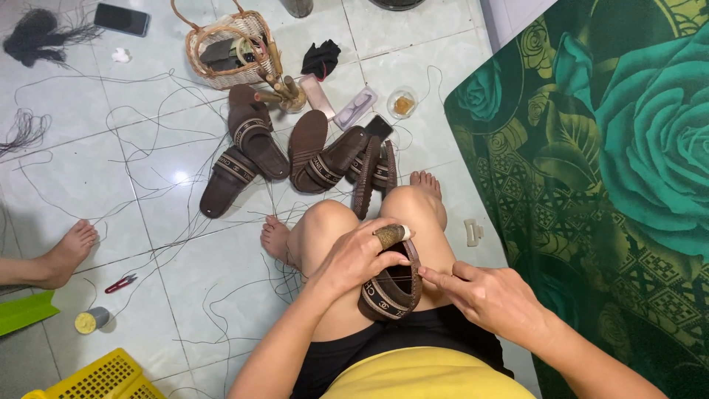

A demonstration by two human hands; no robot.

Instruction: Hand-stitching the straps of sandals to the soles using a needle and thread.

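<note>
I sit on a white tiled floor with my knees drawn up. My left hand grips a brown slide sandal with a striped strap, held on my lap; a wrapped thimble-like guard covers its index finger. My right hand is beside the sandal, its fingertips pinched at the strap's right edge. Whether it holds a needle or thread is too small to tell. Several matching brown sandals lie in a heap on the floor beyond my knees.
A wicker basket stands at the back, with a phone and dark thread bundles near it. Loose threads cover the tiles. Another person's foot, red snips, a thread spool and a yellow crate are at left. A green floral mat lies to the right.
</note>
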